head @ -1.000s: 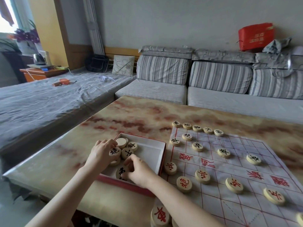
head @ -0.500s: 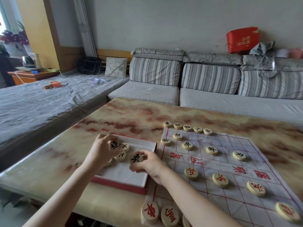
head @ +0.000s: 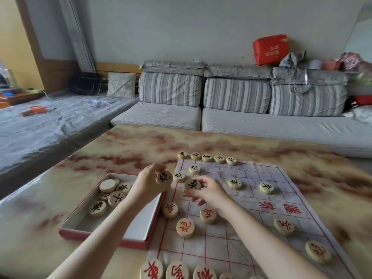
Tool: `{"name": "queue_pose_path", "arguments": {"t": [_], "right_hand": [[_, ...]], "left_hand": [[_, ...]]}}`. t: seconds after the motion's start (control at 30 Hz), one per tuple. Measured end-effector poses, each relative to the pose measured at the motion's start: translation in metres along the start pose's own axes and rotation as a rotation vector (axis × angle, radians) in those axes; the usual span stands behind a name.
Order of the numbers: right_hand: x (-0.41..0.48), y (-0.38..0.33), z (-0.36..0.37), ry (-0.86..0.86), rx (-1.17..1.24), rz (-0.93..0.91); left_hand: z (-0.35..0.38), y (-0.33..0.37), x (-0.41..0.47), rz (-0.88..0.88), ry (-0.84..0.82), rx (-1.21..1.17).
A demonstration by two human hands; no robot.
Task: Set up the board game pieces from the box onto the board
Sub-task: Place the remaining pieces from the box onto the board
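A white paper board (head: 251, 200) with red grid lines lies on the marbled table. Round wooden pieces with black characters stand along its far side, red-lettered ones along the near side. My left hand (head: 148, 185) holds a black-lettered piece (head: 164, 177) up, just past the box's right wall at the board's left edge. My right hand (head: 208, 193) pinches another black-lettered piece (head: 192, 184) above the board's left part. The red-sided box (head: 141, 224) with a white inside sits left of the board and holds several pieces (head: 109, 195) in its far left corner.
The table (head: 124, 150) stretches beyond the board toward a grey striped sofa (head: 231, 109). A covered bed (head: 46, 125) lies at the left. The table's near left edge is close to the box.
Both hands have lifted out of the box, each with a black-lettered piece, and moved right toward the board. The view has shifted right as well.
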State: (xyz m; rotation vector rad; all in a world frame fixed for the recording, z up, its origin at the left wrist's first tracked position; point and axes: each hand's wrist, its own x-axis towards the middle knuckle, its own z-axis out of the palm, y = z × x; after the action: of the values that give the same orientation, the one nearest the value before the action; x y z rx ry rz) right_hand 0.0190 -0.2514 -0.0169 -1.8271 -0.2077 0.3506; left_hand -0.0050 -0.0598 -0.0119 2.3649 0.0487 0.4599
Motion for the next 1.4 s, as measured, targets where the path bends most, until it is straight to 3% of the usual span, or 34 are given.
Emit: {"name": "queue_pose_path", "arguments": {"t": [0.77,1.4], "right_hand": [[0.076,0.075,-0.207,0.402,-0.151,-0.043],[0.128,0.116,-0.299,0.643,-0.239,0.045]], "left_hand": [[0.188,0.107,0.110,0.089,-0.163,-0.207],[0.265,0.114,0.168,0.005,-0.219,-0.259]]}}
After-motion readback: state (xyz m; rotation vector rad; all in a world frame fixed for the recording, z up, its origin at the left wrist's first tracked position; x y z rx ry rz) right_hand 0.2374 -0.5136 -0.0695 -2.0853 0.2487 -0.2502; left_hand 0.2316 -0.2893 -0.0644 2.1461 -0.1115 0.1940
